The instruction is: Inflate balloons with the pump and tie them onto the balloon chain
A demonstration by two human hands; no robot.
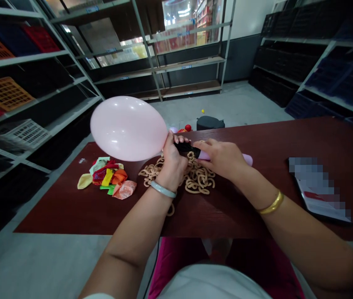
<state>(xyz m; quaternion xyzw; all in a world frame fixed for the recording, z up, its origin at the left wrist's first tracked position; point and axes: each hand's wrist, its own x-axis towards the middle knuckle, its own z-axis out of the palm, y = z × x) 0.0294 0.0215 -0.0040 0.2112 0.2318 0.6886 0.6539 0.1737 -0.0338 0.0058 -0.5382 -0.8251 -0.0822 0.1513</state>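
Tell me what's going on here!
A person's left hand holds a big, blown-up pink balloon at its neck and grips the black end of what looks like a pump. The right hand holds the pump's purple part. On the table, flat balloons are piled to the left, and tan curly pieces lie beneath the hands.

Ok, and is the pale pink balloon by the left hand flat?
No, the pale pink balloon is inflated, smooth and rounded at the left hand, unlike the limp balloons on the table.
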